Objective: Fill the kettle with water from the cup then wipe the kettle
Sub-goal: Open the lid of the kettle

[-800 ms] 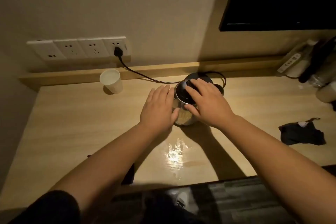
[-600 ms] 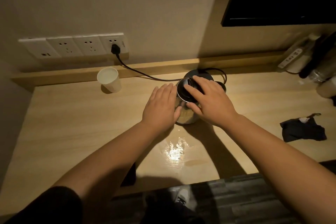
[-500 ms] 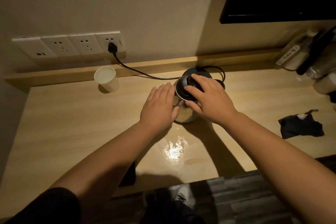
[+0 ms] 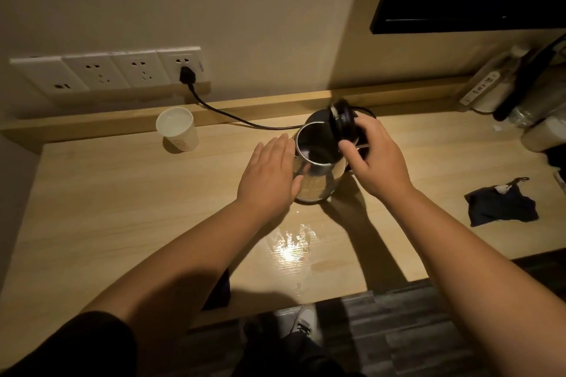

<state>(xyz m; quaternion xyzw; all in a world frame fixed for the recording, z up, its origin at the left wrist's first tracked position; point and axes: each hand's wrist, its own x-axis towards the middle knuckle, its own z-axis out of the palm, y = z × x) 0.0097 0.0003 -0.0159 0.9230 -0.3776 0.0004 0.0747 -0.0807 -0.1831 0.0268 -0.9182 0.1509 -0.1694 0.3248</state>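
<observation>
Two bare hands are being kept at a shiny steel kettle (image 4: 315, 174) standing mid-desk: the left hand (image 4: 269, 176) is being pressed flat against its side, while its round black lid (image 4: 344, 125) is being pinched upright by the right hand (image 4: 375, 156). A white paper cup (image 4: 178, 130) of water is being left well apart.

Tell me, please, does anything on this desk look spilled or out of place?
Yes: a shiny wet patch lies on the desk just in front of the kettle, apparently spilled water. A dark cloth lies crumpled to the right, unused.
</observation>
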